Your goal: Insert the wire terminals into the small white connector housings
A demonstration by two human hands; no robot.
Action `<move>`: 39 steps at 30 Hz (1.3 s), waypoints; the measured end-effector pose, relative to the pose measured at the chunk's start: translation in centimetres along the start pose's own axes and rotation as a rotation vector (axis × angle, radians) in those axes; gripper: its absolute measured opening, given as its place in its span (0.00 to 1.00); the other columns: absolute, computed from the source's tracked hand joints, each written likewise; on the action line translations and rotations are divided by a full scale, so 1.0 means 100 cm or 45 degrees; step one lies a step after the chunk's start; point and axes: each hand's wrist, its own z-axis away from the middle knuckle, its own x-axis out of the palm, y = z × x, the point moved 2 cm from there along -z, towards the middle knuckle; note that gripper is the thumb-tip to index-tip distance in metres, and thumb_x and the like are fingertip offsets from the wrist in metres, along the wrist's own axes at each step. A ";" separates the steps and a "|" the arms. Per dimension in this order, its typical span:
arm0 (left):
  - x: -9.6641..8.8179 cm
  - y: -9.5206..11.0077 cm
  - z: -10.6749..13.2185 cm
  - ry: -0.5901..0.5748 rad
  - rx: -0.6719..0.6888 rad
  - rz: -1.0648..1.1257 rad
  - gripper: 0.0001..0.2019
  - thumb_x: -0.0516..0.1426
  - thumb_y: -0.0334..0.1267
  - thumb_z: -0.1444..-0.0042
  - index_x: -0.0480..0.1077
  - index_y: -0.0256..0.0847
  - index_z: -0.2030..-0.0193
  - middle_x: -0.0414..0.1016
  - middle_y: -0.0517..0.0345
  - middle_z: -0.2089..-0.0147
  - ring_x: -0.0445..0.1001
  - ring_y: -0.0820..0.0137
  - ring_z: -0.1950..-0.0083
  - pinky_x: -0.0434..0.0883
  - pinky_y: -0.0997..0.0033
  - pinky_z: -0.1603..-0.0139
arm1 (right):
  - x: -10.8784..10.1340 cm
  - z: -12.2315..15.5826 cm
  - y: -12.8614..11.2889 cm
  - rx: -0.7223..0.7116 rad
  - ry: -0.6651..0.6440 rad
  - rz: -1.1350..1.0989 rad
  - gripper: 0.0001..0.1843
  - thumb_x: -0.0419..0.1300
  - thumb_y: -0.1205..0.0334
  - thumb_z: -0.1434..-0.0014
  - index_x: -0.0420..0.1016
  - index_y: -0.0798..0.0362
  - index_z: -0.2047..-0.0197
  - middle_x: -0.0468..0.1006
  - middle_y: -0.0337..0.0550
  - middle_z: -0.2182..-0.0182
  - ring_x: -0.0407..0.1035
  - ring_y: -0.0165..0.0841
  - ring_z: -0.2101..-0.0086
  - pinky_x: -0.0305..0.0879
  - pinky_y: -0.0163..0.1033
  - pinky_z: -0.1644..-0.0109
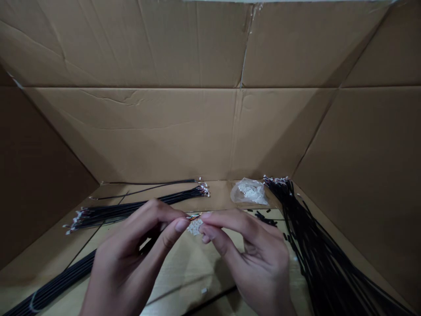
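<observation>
1. Multicoloured wire ends point(194, 216) sit at centre, held between my fingertips, just above loose white plastic connectors point(195, 227).
2. My left hand point(131, 250) pinches them, thumb and forefinger nearly closed.
3. My right hand point(245, 252) pinches from the opposite side, fingers curled.
4. Keeping both pinches close steadies the fine wires.
5. Black cable bundles point(131, 210) lie beyond.

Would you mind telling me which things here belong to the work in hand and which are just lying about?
In use: left hand, right hand, coloured wire ends, small white parts.

Lying about: black cable bundle, clear plastic bag, black tube pieces, cardboard box.
</observation>
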 end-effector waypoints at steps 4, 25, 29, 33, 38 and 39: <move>0.001 0.003 -0.003 0.008 -0.030 0.037 0.09 0.60 0.40 0.37 0.74 0.53 0.70 0.76 0.71 0.72 0.74 0.77 0.71 0.70 0.89 0.70 | 0.000 0.001 0.001 -0.046 -0.015 0.038 0.10 0.65 0.80 0.38 0.82 0.57 0.56 0.86 0.42 0.67 0.80 0.27 0.68 0.76 0.27 0.57; 0.020 -0.013 -0.012 -0.280 -0.133 0.193 0.09 0.59 0.41 0.38 0.76 0.45 0.69 0.66 0.68 0.83 0.62 0.77 0.83 0.59 0.83 0.86 | -0.004 0.003 0.015 0.310 -0.186 0.024 0.06 0.63 0.71 0.33 0.75 0.50 0.61 0.80 0.32 0.68 0.75 0.24 0.68 0.72 0.26 0.61; 0.024 -0.021 -0.006 -0.221 -0.070 0.254 0.04 0.58 0.39 0.34 0.69 0.50 0.53 0.75 0.68 0.69 0.62 0.81 0.83 0.61 0.84 0.86 | -0.004 0.005 0.019 0.417 -0.178 0.015 0.06 0.59 0.68 0.30 0.72 0.48 0.61 0.77 0.31 0.69 0.73 0.25 0.67 0.69 0.29 0.61; 0.021 -0.017 -0.005 -0.174 0.113 0.208 0.05 0.58 0.34 0.35 0.73 0.49 0.61 0.77 0.61 0.58 0.79 0.73 0.62 0.75 0.79 0.67 | -0.003 0.005 0.017 0.554 -0.170 -0.125 0.07 0.57 0.64 0.29 0.70 0.49 0.62 0.75 0.32 0.70 0.70 0.26 0.68 0.67 0.31 0.62; 0.016 -0.009 -0.002 -0.097 0.214 0.126 0.11 0.56 0.26 0.37 0.73 0.50 0.61 0.78 0.60 0.59 0.76 0.67 0.45 0.76 0.76 0.57 | -0.003 0.003 0.012 0.780 -0.175 -0.236 0.10 0.56 0.59 0.29 0.70 0.51 0.64 0.73 0.35 0.73 0.67 0.28 0.71 0.64 0.32 0.68; 0.015 -0.008 0.000 -0.081 0.217 0.121 0.12 0.55 0.25 0.37 0.72 0.49 0.60 0.77 0.60 0.55 0.76 0.68 0.46 0.75 0.77 0.61 | -0.004 0.003 0.011 0.823 -0.179 -0.255 0.10 0.57 0.58 0.29 0.71 0.51 0.64 0.73 0.35 0.73 0.66 0.28 0.71 0.63 0.32 0.69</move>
